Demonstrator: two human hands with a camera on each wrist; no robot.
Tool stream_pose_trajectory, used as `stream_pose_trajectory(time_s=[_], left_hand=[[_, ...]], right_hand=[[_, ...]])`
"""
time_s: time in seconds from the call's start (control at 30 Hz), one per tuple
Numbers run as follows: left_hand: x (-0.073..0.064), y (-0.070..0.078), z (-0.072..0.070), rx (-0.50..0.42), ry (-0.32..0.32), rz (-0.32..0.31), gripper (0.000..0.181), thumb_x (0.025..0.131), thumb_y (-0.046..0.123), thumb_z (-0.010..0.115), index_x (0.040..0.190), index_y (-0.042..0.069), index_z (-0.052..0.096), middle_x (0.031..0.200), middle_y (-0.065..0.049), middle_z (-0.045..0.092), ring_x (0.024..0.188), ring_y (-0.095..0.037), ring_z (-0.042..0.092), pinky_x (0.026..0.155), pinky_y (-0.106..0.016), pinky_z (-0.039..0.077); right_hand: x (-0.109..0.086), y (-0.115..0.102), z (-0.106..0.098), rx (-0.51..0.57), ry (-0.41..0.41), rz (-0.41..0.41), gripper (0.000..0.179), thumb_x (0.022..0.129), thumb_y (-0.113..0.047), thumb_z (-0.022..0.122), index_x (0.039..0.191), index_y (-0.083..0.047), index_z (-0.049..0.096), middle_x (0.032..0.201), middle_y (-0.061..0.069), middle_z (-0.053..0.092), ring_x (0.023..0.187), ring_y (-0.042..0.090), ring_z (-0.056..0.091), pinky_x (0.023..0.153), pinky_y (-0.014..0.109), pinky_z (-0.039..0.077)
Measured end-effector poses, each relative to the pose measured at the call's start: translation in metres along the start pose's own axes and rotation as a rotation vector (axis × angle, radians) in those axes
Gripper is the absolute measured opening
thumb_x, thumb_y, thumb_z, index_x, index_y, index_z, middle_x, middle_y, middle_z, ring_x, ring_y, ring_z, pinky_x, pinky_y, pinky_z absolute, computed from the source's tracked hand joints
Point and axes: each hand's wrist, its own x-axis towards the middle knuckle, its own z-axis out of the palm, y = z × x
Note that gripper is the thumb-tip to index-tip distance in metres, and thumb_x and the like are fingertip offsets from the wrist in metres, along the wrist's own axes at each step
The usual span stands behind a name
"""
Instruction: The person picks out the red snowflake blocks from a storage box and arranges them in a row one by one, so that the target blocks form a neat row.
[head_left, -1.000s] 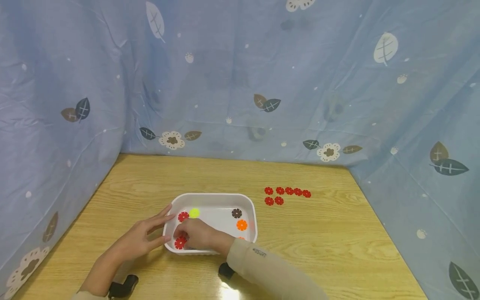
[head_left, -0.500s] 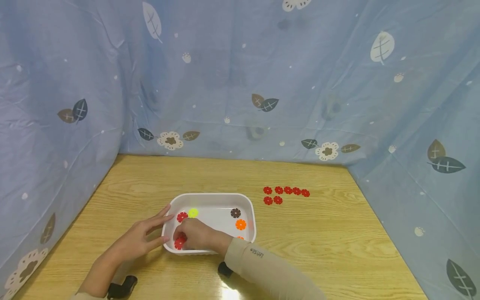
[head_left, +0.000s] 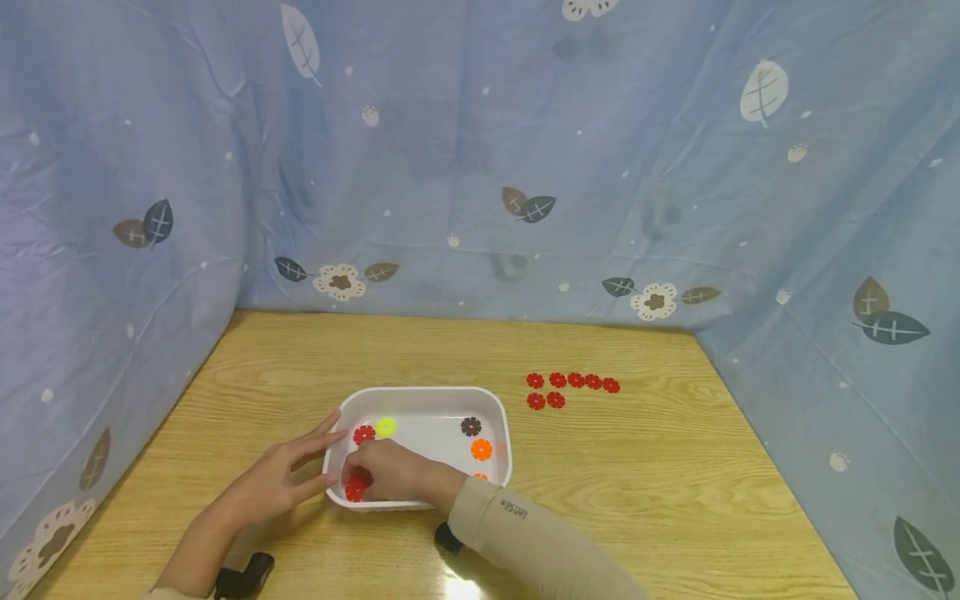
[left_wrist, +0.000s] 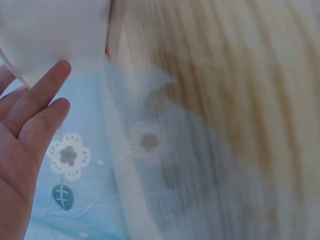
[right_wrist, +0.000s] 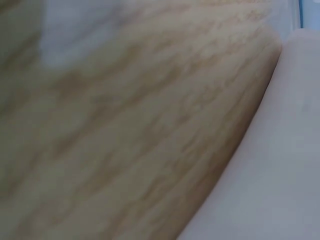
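Observation:
A white tray (head_left: 427, 403) stands on the table, holding several interlocking discs with notched edges. Inside its near left corner, my right hand (head_left: 390, 468) has curled fingers and pinches a red disc (head_left: 357, 490), partly covered by the fingertips. My left hand (head_left: 273, 482) rests with spread, fairly straight fingers against the tray's left side; the left wrist view shows its fingers (left_wrist: 47, 90) along the outer wall. Just beyond the right hand lie another red disc (head_left: 363, 434) and a yellow one (head_left: 386, 427). The right wrist view shows no fingers.
At the tray's right end are a brown disc (head_left: 471, 427) and an orange disc (head_left: 482, 450); another orange one is half hidden by the right forearm. Several red discs (head_left: 576, 380) lie in two rows on the wooden table (head_left: 645, 467). A patterned blue curtain (head_left: 450, 167) encloses the table.
My right fingers have shifted slightly left and nearer me, and the red disc under them has moved the same way. The left hand stays at the tray's side.

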Motion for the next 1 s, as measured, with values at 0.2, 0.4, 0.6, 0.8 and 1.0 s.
stream_pose_trajectory(time_s=[0.2, 0.4, 0.6, 0.8, 1.0], left_hand=[[0.000, 0.000, -0.001, -0.008, 0.003, -0.004, 0.056, 0.086, 0.033, 0.069, 0.136, 0.013, 0.053, 0.153, -0.007, 0.034, 0.132, -0.007, 0.034, 0.095, -0.028, 0.050], [0.000, 0.000, -0.002, -0.017, 0.000, -0.015, 0.056, 0.086, 0.031, 0.069, 0.136, 0.012, 0.053, 0.153, -0.008, 0.033, 0.132, -0.010, 0.036, 0.095, -0.028, 0.050], [-0.001, -0.001, -0.001, -0.016, 0.000, -0.014, 0.055, 0.087, 0.030, 0.069, 0.136, 0.013, 0.053, 0.153, -0.008, 0.032, 0.132, -0.011, 0.033, 0.098, -0.021, 0.045], [-0.001, 0.001, 0.001, -0.025, -0.003, -0.012, 0.054, 0.087, 0.029, 0.069, 0.136, 0.013, 0.053, 0.153, -0.008, 0.032, 0.132, -0.017, 0.036, 0.098, -0.026, 0.047], [0.000, 0.003, -0.001, -0.007, -0.011, -0.038, 0.056, 0.087, 0.032, 0.068, 0.137, 0.013, 0.052, 0.154, -0.008, 0.032, 0.131, -0.030, 0.042, 0.097, -0.039, 0.049]], right_hand=[[-0.002, 0.000, 0.000, 0.157, 0.016, 0.123, 0.025, 0.077, -0.005, 0.076, 0.098, -0.018, 0.070, 0.081, -0.014, 0.062, 0.073, -0.003, 0.050, 0.068, 0.006, 0.042], [-0.005, -0.001, -0.002, 0.287, 0.057, 0.232, 0.026, 0.076, -0.003, 0.075, 0.097, -0.018, 0.072, 0.077, -0.014, 0.063, 0.071, -0.005, 0.053, 0.067, 0.008, 0.045], [-0.012, -0.003, -0.008, 0.373, 0.111, 0.277, 0.024, 0.077, -0.001, 0.072, 0.097, -0.015, 0.073, 0.077, -0.011, 0.067, 0.069, -0.005, 0.055, 0.067, 0.009, 0.046], [-0.028, 0.003, -0.012, 0.517, 0.163, 0.275, 0.025, 0.077, 0.002, 0.071, 0.098, -0.011, 0.072, 0.082, -0.008, 0.069, 0.072, -0.004, 0.057, 0.069, 0.011, 0.048], [-0.043, 0.010, -0.021, 0.582, 0.208, 0.255, 0.028, 0.079, 0.003, 0.069, 0.103, -0.010, 0.072, 0.091, -0.007, 0.071, 0.079, -0.002, 0.059, 0.074, 0.013, 0.050]])
